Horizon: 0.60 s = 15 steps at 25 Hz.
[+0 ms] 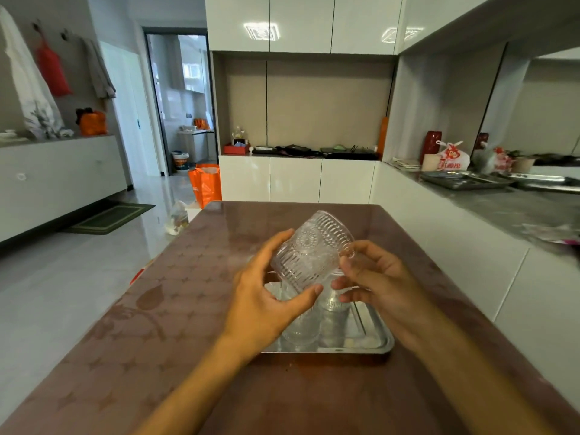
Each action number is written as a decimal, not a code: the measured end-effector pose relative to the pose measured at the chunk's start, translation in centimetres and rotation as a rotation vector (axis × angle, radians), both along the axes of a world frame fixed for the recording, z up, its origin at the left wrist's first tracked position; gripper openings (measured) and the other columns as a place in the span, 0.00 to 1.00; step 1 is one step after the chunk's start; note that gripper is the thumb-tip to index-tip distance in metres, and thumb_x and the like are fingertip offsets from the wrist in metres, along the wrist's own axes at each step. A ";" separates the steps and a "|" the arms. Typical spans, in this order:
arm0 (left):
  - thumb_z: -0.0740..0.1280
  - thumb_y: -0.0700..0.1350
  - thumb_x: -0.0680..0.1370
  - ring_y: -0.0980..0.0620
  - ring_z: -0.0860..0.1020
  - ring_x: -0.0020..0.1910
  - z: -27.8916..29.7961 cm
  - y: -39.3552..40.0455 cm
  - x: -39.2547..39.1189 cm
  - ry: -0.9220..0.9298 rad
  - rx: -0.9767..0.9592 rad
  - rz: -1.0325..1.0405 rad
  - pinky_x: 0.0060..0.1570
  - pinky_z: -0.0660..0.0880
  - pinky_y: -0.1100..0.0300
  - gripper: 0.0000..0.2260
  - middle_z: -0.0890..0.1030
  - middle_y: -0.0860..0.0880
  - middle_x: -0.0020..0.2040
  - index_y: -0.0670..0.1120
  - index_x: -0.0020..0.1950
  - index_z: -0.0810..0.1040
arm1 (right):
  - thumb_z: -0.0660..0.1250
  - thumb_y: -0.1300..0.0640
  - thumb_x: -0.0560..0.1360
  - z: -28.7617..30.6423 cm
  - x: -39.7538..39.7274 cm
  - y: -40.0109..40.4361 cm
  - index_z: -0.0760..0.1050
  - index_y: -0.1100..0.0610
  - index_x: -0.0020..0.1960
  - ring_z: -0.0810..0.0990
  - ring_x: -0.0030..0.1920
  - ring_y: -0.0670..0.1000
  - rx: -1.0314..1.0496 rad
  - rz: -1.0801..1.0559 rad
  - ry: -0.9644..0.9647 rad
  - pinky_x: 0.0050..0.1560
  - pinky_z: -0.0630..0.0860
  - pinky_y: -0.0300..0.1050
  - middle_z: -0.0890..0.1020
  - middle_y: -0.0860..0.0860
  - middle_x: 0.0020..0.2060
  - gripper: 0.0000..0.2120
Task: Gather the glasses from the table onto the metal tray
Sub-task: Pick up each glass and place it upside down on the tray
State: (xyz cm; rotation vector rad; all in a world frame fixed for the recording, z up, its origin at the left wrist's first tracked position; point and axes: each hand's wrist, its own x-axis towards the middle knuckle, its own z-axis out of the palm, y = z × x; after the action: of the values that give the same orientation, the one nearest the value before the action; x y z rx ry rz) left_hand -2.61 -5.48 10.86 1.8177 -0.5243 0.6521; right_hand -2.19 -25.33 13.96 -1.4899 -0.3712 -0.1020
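A clear ribbed glass (309, 251) hangs tilted in the air above the metal tray (361, 345). My left hand (266, 296) grips its lower side with thumb and fingers. My right hand (373, 277) touches the glass's rim with its fingertips. On the tray below stand two clear glasses (303, 328), partly hidden behind my hands. The tray lies on the brown patterned table (157, 324), just in front of me.
The table's left edge drops to a shiny floor with an orange bag (205, 185) and a plastic bag (178, 218). A white counter (502, 199) with metal trays and bags runs along the right.
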 end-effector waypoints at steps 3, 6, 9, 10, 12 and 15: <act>0.81 0.53 0.64 0.55 0.83 0.56 0.2 -0.7 -0.6 -0.011 -0.079 0.097 0.54 0.83 0.55 0.33 0.81 0.59 0.58 0.60 0.65 0.72 | 0.75 0.47 0.71 -0.8 -0.3 -0.6 0.64 0.36 0.71 0.71 0.69 0.50 -0.724 -0.431 -0.562 0.60 0.74 0.47 0.68 0.52 0.73 0.32; 0.79 0.56 0.64 0.57 0.83 0.53 1.1 -1.9 -1.5 -0.014 -0.102 0.099 0.50 0.84 0.55 0.29 0.83 0.58 0.55 0.61 0.61 0.72 | 0.75 0.52 0.69 -2.5 -0.3 0.0 0.58 0.49 0.75 0.62 0.73 0.60 -1.123 -0.571 -1.038 0.66 0.63 0.57 0.60 0.56 0.75 0.41; 0.78 0.57 0.64 0.58 0.82 0.52 1.5 -3.4 -2.3 -0.054 0.029 0.120 0.48 0.83 0.59 0.29 0.82 0.60 0.54 0.60 0.62 0.73 | 0.74 0.53 0.68 -2.7 0.4 -0.2 0.62 0.54 0.71 0.67 0.69 0.63 -1.058 -0.723 -1.158 0.65 0.68 0.63 0.69 0.59 0.70 0.36; 0.77 0.57 0.64 0.59 0.81 0.54 1.5 -3.7 -2.5 -0.072 0.074 0.103 0.49 0.81 0.62 0.29 0.82 0.61 0.55 0.61 0.63 0.72 | 0.77 0.53 0.66 -2.8 0.7 -0.4 0.63 0.54 0.70 0.69 0.68 0.63 -1.022 -0.709 -1.150 0.63 0.70 0.63 0.73 0.60 0.68 0.37; 0.76 0.58 0.67 0.60 0.79 0.59 1.3 -3.8 -2.4 -0.043 0.080 0.020 0.52 0.76 0.71 0.29 0.80 0.63 0.58 0.60 0.65 0.72 | 0.77 0.48 0.64 -3.3 1.2 -0.7 0.65 0.54 0.70 0.73 0.64 0.59 -0.885 -0.651 -1.007 0.58 0.74 0.59 0.77 0.58 0.64 0.39; 0.73 0.57 0.71 0.62 0.77 0.61 0.7 -2.2 -1.5 0.045 -0.031 0.018 0.56 0.72 0.73 0.21 0.80 0.64 0.59 0.59 0.63 0.75 | 0.77 0.38 0.60 -4.6 1.8 -1.0 0.69 0.45 0.66 0.79 0.55 0.46 -0.494 -0.601 -0.531 0.51 0.79 0.47 0.81 0.44 0.57 0.37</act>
State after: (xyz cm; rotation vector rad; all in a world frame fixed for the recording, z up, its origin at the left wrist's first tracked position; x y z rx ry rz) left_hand -4.09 -7.69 11.52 1.8056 -0.4658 0.6264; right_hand -0.40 -26.31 9.32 -2.0222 -0.3736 -0.9540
